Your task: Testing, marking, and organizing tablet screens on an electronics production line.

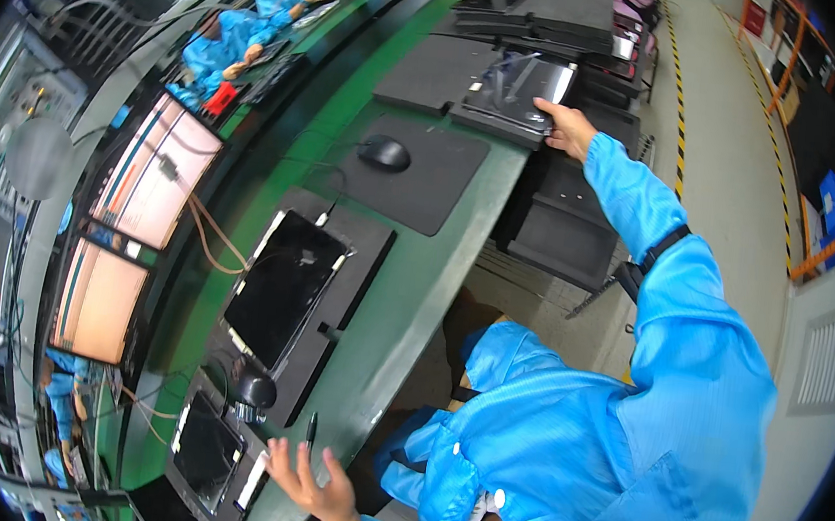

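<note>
My right hand (566,126) reaches far forward and grips the near right edge of a glossy black tablet (550,80), thumb side on top. Clear film lies over the tablet, which rests on a dark foam tray (496,119) at the bench's far end. Fingers spread, my left hand (320,492) is empty, held over the bench's near edge beside a black pen (311,428). Between the hands, another black tablet (286,288) with pale tabs along its edges lies on a foam pad (355,285), a cable plugged into its far end. A smaller dark screen (206,453) lies near my left hand.
A black mouse (385,153) sits on a mouse pad (425,186). Two lit monitors (157,170) stand left of the green bench (434,297). Foam trays are stacked (561,18) at the far end, more (560,239) to the right. People in blue (219,46) work beyond.
</note>
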`<state>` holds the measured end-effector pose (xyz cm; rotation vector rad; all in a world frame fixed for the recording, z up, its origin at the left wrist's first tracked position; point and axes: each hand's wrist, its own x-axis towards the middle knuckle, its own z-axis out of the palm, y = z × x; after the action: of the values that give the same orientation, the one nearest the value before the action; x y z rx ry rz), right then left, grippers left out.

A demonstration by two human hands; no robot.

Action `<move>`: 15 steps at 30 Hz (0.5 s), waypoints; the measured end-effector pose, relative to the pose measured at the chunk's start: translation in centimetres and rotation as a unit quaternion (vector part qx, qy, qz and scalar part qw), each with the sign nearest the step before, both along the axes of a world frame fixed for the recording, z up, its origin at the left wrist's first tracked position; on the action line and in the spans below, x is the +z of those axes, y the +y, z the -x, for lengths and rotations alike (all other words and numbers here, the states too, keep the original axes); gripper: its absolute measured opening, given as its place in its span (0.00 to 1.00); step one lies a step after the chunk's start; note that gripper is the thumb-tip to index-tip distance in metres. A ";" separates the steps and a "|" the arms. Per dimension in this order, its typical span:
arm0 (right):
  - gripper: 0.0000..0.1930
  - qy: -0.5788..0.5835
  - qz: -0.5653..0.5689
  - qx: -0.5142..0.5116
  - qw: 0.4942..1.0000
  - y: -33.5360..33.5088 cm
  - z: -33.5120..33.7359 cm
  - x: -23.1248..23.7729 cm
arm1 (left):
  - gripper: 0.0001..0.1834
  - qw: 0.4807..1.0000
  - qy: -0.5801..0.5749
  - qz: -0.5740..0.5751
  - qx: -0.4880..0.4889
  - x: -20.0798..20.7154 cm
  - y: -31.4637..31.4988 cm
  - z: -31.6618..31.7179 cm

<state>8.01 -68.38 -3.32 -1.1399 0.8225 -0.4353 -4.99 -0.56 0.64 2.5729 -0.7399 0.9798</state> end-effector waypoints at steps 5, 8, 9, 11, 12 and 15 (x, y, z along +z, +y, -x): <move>0.20 -0.181 0.005 -0.011 0.983 -1.3 4.0 -1.3 | 0.17 0.922 0.253 0.248 -0.160 1.1 -6.0 1.4; 0.23 -0.188 0.228 0.071 0.953 1.0 8.0 -0.9 | 0.27 0.868 0.374 0.256 -0.203 1.8 -9.8 -0.3; 0.24 -0.249 0.029 0.077 0.965 2.2 9.4 -0.3 | 0.32 0.835 0.374 0.296 -0.273 1.9 -11.2 -1.6; 0.27 -0.275 -0.079 0.102 0.953 5.3 11.1 0.8 | 0.49 0.735 0.460 0.393 -0.306 2.8 -14.4 -3.4; 0.26 -0.284 -0.100 0.199 0.932 7.0 11.1 1.2 | 0.54 0.682 0.463 0.453 -0.338 3.4 -16.0 -4.2; 0.23 -0.265 -0.033 0.269 0.925 13.5 9.4 1.7 | 0.54 0.628 0.383 0.579 -0.352 5.3 -17.5 -4.3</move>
<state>-1.35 -54.84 -1.60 -1.0609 0.0373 -0.2297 -0.68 -18.03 5.94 1.0990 -0.4742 -0.0648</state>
